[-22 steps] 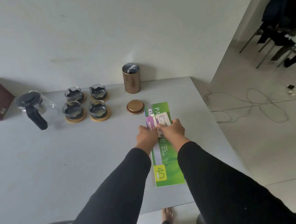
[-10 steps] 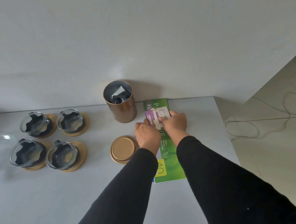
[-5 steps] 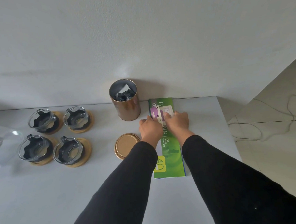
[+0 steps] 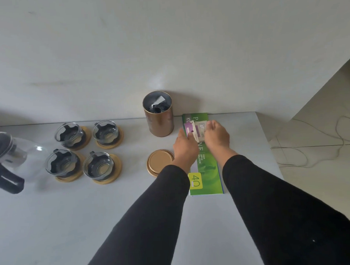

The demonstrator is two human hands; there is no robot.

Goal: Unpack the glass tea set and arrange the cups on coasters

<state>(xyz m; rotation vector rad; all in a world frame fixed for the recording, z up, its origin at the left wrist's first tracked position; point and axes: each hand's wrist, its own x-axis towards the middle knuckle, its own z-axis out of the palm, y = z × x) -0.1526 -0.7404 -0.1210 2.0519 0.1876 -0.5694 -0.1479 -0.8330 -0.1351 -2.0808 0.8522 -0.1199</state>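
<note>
Both arms stretched to 12 o'clock; left hand (image 4: pixel 184 146) and right hand (image 4: pixel 217 137) pinch sachets (image 4: pixel 196 130) over the booklet (image 4: pixel 207 167).

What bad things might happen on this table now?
1. The open gold tin stands right beside the left hand; a sideways bump might tip it and spill the packets inside.
2. The small paper cards are pinched between both hands, the right hand above the green booklet; a loose grip may drop them.
3. The glass teapot sits at the left edge of the view, close to the glass cups on coasters, so moving it carelessly may knock them.
</note>
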